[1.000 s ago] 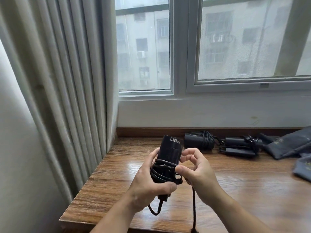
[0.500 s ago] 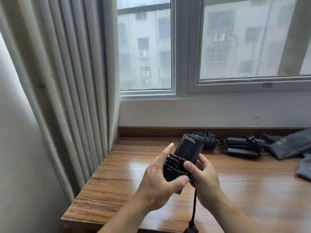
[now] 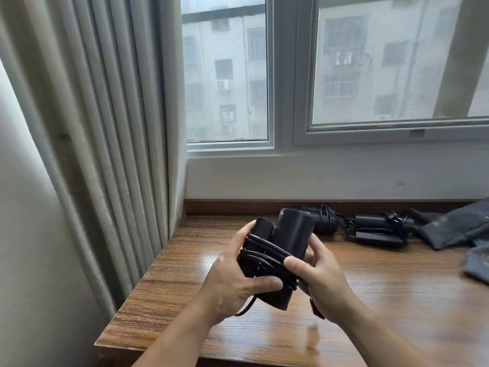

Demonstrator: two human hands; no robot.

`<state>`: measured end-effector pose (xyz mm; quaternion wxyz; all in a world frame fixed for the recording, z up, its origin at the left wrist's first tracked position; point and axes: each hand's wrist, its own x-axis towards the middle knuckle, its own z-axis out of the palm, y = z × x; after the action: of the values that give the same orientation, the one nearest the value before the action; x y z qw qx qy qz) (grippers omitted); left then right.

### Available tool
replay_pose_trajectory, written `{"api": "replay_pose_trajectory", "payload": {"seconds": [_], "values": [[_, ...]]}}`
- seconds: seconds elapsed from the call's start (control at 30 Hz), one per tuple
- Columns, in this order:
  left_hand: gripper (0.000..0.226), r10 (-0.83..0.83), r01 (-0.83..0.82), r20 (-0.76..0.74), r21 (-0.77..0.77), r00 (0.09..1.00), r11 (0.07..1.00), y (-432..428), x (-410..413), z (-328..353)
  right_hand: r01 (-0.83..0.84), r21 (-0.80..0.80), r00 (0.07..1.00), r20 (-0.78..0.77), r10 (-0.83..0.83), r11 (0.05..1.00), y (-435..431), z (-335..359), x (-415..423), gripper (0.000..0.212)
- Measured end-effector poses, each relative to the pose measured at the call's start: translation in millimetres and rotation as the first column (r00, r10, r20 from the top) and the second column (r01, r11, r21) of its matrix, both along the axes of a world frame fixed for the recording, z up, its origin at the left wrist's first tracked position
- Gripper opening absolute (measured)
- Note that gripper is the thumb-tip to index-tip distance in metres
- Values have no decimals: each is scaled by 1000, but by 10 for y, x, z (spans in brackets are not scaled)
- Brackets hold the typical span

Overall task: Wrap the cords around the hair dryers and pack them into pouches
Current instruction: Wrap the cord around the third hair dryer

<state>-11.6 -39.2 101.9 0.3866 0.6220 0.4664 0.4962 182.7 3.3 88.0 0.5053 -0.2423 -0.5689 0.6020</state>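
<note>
Matte cylindrical hair dryer [image 3: 294, 235] (glossy cord [image 3: 265, 247] coils)

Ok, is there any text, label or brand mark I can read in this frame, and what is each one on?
No text here is legible.
Held hair dryer: small white print near the top of its barrel, too small to read.
Grey pouch: faint printed mark, too blurred to read.
Window frame sticker: small grey label, unreadable.
</note>
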Motion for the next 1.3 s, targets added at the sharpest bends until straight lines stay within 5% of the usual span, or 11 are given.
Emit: {"api": "replay_pose_trajectory", "payload": {"seconds": [0.13, 0.23, 0.33, 0.4, 0.5, 0.63, 0.83, 1.0, 1.13, 1.3], "values": [[105, -183, 242, 318, -157, 930, 957, 46, -90, -74, -104, 6, 994, -25, 104, 995, 1, 33, 16, 68], [98, -201, 277, 352, -181, 914, 944, 75, -87, -145, -55, -20, 998, -40, 55, 998, -4, 10, -42, 60], [99, -9, 7, -18, -106, 1000, 994, -5, 4, -43, 88, -26, 995, -33, -89, 996, -8, -22, -65, 54], [110, 161, -150, -325, 57, 932, 987, -94, 143, 19, 163, -7, 987, 0, -163, 987, -20, -23, -105, 54], [122, 225, -197, -402, 109, 887, 974, -139, 296, -36, 203, 37, 976, 69, -205, 979, -44, -14, -149, 51], [105, 133, -128, -277, 36, 952, 991, -118, 188, -30, 170, 122, 970, 154, -187, 978, -31, 23, -72, 62], [91, -178, 196, 120, -160, 977, 967, -91, 80, -31, 51, 151, 980, 183, -79, 987, -13, 78, 26, 77], [77, -308, 337, 153, -239, 939, 911, -61, 10, -59, 110, 175, 966, 215, -147, 978, -31, 33, 2, 94], [54, -188, 204, 82, -280, 979, 938, -85, 109, -14, 76, 316, 915, 354, -192, 946, -133, 14, -28, 99], [44, 58, 6, 250, -249, 966, 969, -72, 201, -172, -21, 421, 852, 482, -204, 907, -81, -116, -40, 103]]}}
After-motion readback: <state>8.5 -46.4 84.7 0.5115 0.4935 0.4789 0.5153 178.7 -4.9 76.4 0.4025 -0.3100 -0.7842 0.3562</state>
